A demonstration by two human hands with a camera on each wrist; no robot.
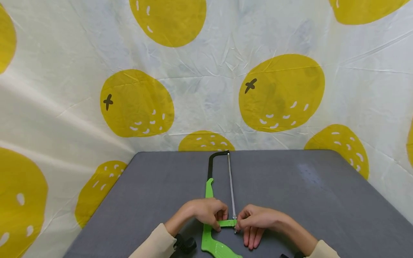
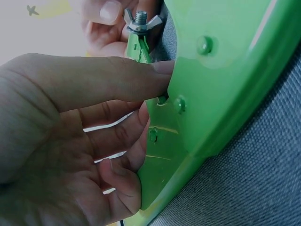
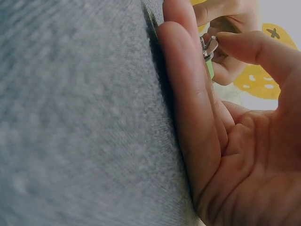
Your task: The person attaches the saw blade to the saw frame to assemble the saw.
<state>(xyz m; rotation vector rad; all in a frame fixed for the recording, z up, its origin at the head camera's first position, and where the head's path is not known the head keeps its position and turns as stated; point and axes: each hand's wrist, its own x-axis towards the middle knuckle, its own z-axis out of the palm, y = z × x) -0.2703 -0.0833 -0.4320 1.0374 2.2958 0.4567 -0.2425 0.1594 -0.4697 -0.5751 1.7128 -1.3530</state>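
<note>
A hacksaw with a green handle (image 1: 221, 248) lies on the table, its black front frame (image 1: 210, 166) pointing away from me. Its thin blade (image 1: 231, 186) runs along the right side. My left hand (image 1: 208, 212) holds the green frame (image 2: 188, 80) near the rear crosspiece, thumb against one face and curled fingers behind it. A metal wing nut (image 2: 140, 26) sits on a threaded bolt at the crosspiece end. There my right hand (image 1: 259, 220) pinches the wing nut with thumb and forefinger, while its other fingers (image 3: 193, 103) extend along the tabletop.
The grey cloth-covered table (image 1: 274, 182) extends around the saw. A white curtain with yellow fruit prints (image 1: 206, 96) hangs behind it and along both sides. A black wrist device (image 1: 185, 244) is strapped at my left sleeve.
</note>
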